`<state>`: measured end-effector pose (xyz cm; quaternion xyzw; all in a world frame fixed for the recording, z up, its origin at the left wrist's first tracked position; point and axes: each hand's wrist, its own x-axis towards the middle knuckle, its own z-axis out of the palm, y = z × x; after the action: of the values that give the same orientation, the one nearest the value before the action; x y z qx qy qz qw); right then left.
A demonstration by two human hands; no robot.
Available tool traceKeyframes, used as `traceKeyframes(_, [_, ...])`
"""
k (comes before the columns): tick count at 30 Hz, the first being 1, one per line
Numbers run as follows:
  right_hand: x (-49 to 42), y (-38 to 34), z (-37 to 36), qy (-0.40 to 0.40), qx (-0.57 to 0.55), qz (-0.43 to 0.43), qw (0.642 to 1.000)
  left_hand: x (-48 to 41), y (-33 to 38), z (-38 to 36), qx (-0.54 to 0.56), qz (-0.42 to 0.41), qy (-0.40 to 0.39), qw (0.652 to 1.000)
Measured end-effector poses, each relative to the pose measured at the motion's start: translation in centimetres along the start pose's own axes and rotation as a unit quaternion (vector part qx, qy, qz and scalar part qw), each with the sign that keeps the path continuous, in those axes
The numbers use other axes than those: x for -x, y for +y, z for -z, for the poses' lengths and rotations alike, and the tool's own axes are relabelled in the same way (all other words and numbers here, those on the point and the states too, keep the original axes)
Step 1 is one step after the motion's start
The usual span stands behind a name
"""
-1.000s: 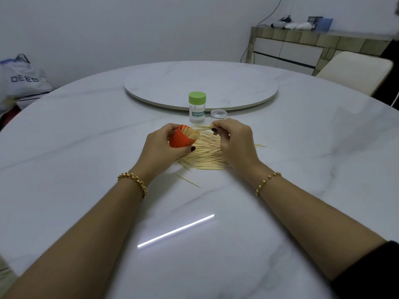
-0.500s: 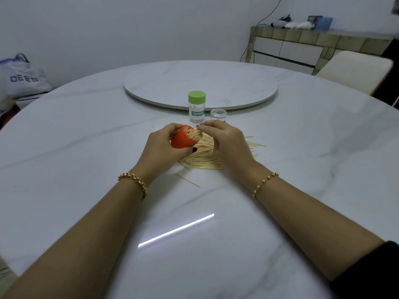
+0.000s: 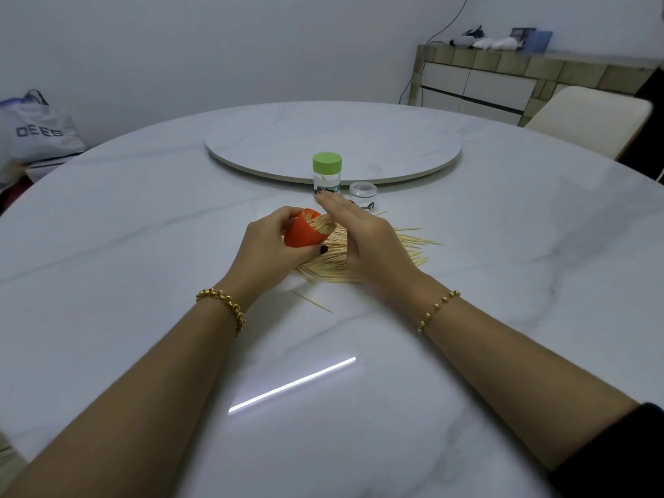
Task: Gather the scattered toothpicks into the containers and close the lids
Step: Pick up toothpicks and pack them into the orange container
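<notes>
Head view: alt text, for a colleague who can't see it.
The left hand grips a tilted orange container full of toothpicks; the right hand lies flat against their ends. A loose pile lies on the table beneath, with a green-lidded jar and a clear lid behind.

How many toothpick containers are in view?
2: the orange container held in the left hand, and the green-lidded jar standing beyond the right hand. The clear round piece beside it looks like a lid.
</notes>
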<state>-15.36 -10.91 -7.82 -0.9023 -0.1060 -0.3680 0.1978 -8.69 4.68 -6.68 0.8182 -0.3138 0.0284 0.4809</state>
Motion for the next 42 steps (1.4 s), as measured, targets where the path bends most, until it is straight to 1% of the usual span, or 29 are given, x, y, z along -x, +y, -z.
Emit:
traceKeyframes(3, [-0.1, 0.0, 0.3, 0.032, -0.039, -0.037, 0.998, -0.1, 0.0, 0.1, 0.006, 0.003, 0.005, 1.000])
traceKeyframes(6, [-0.1, -0.2, 0.6, 0.049, -0.086, -0.118, 0.988, -0.2, -0.1, 0.2, 0.010, 0.011, 0.008, 1.000])
traceKeyframes(9, [0.0, -0.6, 0.5, 0.033, -0.143, -0.194, 0.970, -0.2, -0.1, 0.2, 0.018, 0.012, 0.010, 1.000])
traceKeyframes(11, [0.1, -0.8, 0.5, 0.017, -0.176, -0.212, 0.961, -0.2, 0.0, 0.2, 0.025, 0.010, 0.010, 1.000])
traceKeyframes(14, [0.2, -1.1, 0.4, -0.027, -0.202, -0.209, 0.957, -0.1, 0.1, 0.1, 0.023, 0.006, 0.007, 1.000])
traceKeyframes(17, [0.2, -1.6, 0.3, -0.057, -0.199, -0.187, 0.960, -0.1, 0.0, 0.0, 0.014, 0.001, 0.004, 1.000])
traceKeyframes(24, [0.4, -2.3, 0.8, -0.064, -0.162, -0.101, 0.980, 0.0, 0.2, 0.1, 0.004, -0.001, 0.002, 1.000])
traceKeyframes(28, [0.4, -2.3, 0.8, -0.071, -0.133, -0.061, 0.987, 0.1, 0.4, 0.2, 0.018, 0.006, -0.003, 1.000])
traceKeyframes(31, [0.3, -1.8, 0.4, -0.090, -0.078, -0.063, 0.991, 0.1, 0.5, 0.2, 0.031, 0.006, 0.000, 1.000])
traceKeyframes(34, [0.3, -1.0, 0.1, -0.099, -0.047, -0.089, 0.990, 0.0, 0.4, 0.1, 0.023, 0.000, -0.001, 1.000])
traceKeyframes(37, [0.3, -0.4, -0.1, -0.102, -0.044, -0.112, 0.988, 0.0, 0.2, 0.1, 0.020, -0.002, -0.003, 1.000])
traceKeyframes(42, [0.4, -0.4, -0.1, -0.078, -0.077, -0.138, 0.984, -0.2, 0.0, 0.2, 0.037, -0.002, 0.011, 0.999])
